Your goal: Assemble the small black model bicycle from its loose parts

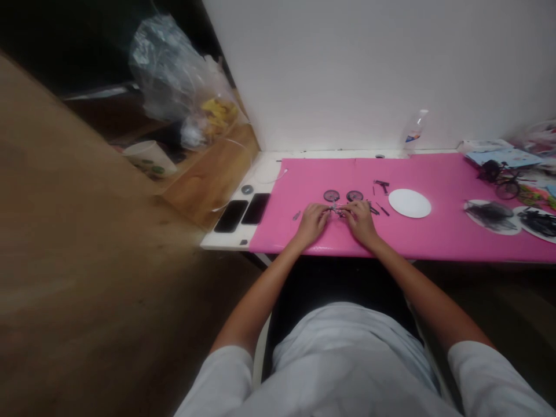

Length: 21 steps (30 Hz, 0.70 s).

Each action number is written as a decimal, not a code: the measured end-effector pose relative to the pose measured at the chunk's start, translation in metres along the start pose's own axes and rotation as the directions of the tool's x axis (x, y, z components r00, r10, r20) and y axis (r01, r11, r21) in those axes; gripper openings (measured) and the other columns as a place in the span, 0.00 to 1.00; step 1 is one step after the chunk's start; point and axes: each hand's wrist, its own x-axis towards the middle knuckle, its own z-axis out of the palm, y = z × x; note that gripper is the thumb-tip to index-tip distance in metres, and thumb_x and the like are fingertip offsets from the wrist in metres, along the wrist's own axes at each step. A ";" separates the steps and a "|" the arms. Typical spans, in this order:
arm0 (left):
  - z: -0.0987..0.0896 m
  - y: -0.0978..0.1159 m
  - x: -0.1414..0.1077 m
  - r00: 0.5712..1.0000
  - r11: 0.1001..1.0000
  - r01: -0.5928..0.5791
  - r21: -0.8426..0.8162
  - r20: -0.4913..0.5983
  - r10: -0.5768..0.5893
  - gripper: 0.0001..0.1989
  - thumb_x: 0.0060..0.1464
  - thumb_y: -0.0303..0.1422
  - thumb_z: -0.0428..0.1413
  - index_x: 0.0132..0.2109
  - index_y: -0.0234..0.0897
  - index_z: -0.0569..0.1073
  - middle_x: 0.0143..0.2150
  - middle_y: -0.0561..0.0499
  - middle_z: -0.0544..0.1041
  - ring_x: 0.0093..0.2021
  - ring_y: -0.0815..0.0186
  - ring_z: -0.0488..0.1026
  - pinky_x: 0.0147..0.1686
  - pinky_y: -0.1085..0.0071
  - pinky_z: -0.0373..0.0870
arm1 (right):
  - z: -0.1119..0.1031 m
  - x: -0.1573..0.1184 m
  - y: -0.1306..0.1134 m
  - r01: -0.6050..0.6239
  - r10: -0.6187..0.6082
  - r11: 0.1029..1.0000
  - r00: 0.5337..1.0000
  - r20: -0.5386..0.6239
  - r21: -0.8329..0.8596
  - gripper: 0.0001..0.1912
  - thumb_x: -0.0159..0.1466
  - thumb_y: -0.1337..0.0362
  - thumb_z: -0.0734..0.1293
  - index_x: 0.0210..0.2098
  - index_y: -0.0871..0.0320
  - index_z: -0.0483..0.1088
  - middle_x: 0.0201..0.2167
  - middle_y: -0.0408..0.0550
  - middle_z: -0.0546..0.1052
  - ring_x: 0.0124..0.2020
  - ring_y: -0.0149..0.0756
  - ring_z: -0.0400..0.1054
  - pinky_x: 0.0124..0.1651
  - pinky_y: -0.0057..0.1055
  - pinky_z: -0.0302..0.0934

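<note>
**Two-Handed Hold on a Small Part, Front Edge of Table**

Two phones (231, 216) lie at the left end, off the pink cover (438, 243), presumably to stay out of the way. The left hand (313, 223) and right hand (361, 223) meet over the cover. Fingers of each are drawn narrow on the small part (334, 207) between them, likely to steady it from both sides; its shape is too small to make out. Loose wheels (331, 196) lie just beyond the fingertips, probably for short reach. Farther right are the bare plate (409, 203) and the loaded plates (509, 230), the latter likely keeping dark pieces together.

Count: phones, two; held part, one; loose wheels, two; plates, three; dark pieces, uncountable.
</note>
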 end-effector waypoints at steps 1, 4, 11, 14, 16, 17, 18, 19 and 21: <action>0.001 -0.001 0.000 1.000 1.000 -0.008 0.013 0.008 0.008 0.11 0.71 0.35 0.54 0.54 0.39 0.78 0.49 0.42 0.80 0.52 0.55 0.74 0.58 0.55 0.68 | 0.000 0.000 0.000 0.004 -0.004 1.000 1.000 0.005 -0.003 0.12 0.74 0.60 0.64 0.45 0.51 0.81 0.42 0.52 0.79 0.51 0.51 0.67 0.60 0.53 0.61; 0.002 -0.002 -0.002 1.000 1.000 -0.019 0.025 0.024 0.018 0.12 0.71 0.34 0.53 0.55 0.39 0.77 0.49 0.42 0.80 0.51 0.55 0.74 0.56 0.55 0.69 | 0.000 0.000 -0.001 0.020 -0.020 1.000 1.000 -0.001 -0.005 0.11 0.74 0.60 0.64 0.46 0.52 0.80 0.42 0.52 0.79 0.50 0.51 0.67 0.59 0.52 0.61; 0.002 -0.006 -0.002 0.990 0.981 0.127 -0.144 -0.037 -0.133 0.05 0.67 0.31 0.57 0.47 0.38 0.77 0.43 0.45 0.80 0.45 0.59 0.76 0.50 0.61 0.73 | 0.000 -0.002 -0.002 -0.037 0.035 0.999 0.987 -0.158 -0.013 0.16 0.72 0.65 0.60 0.57 0.54 0.71 0.54 0.56 0.75 0.57 0.50 0.67 0.62 0.52 0.63; 0.004 -0.015 -0.001 0.952 0.919 0.247 -0.306 -0.101 -0.290 0.04 0.64 0.30 0.59 0.46 0.38 0.77 0.41 0.48 0.80 0.40 0.63 0.76 0.45 0.65 0.74 | 0.001 -0.003 0.003 -0.101 0.089 0.994 0.971 -0.221 -0.043 0.20 0.68 0.69 0.58 0.58 0.54 0.69 0.54 0.57 0.74 0.58 0.50 0.66 0.63 0.52 0.64; 0.005 -0.021 0.001 0.916 0.867 0.292 -0.404 -0.143 -0.376 0.05 0.62 0.32 0.61 0.44 0.37 0.76 0.40 0.49 0.79 0.38 0.65 0.76 0.42 0.68 0.73 | 0.002 -0.004 0.008 -0.128 0.111 0.990 0.966 -0.233 -0.059 0.21 0.66 0.70 0.59 0.57 0.55 0.69 0.54 0.57 0.74 0.58 0.51 0.66 0.64 0.53 0.63; 0.006 -0.024 0.001 0.902 0.843 0.298 -0.448 -0.156 -0.402 0.05 0.62 0.33 0.61 0.44 0.37 0.75 0.39 0.49 0.78 0.38 0.65 0.76 0.41 0.69 0.73 | 0.004 -0.004 0.011 -0.140 0.122 0.988 0.966 -0.230 -0.064 0.21 0.65 0.70 0.59 0.56 0.55 0.69 0.54 0.57 0.75 0.57 0.52 0.65 0.64 0.54 0.62; 0.006 -0.026 0.002 0.892 0.823 0.297 -0.484 -0.167 -0.420 0.06 0.62 0.34 0.61 0.44 0.37 0.75 0.39 0.49 0.78 0.38 0.66 0.76 0.41 0.70 0.73 | 0.005 -0.005 0.013 -0.156 0.137 0.986 0.965 -0.222 -0.067 0.21 0.64 0.70 0.59 0.56 0.55 0.69 0.53 0.57 0.75 0.57 0.52 0.65 0.64 0.55 0.61; 0.006 -0.027 0.003 0.886 0.809 0.292 -0.510 -0.174 -0.429 0.07 0.63 0.36 0.61 0.43 0.38 0.74 0.39 0.49 0.78 0.38 0.67 0.76 0.41 0.70 0.73 | 0.007 -0.005 0.016 -0.172 0.154 0.982 0.966 -0.209 -0.071 0.21 0.64 0.70 0.60 0.55 0.55 0.70 0.53 0.57 0.76 0.56 0.53 0.65 0.63 0.55 0.61; 0.005 -0.028 0.003 0.880 0.788 0.283 -0.547 -0.179 -0.440 0.09 0.65 0.39 0.60 0.42 0.38 0.72 0.37 0.50 0.77 0.36 0.67 0.75 0.40 0.71 0.74 | 0.009 -0.006 0.019 -0.193 0.175 0.977 0.970 -0.172 -0.095 0.20 0.63 0.69 0.61 0.53 0.54 0.71 0.51 0.57 0.77 0.55 0.55 0.65 0.63 0.58 0.60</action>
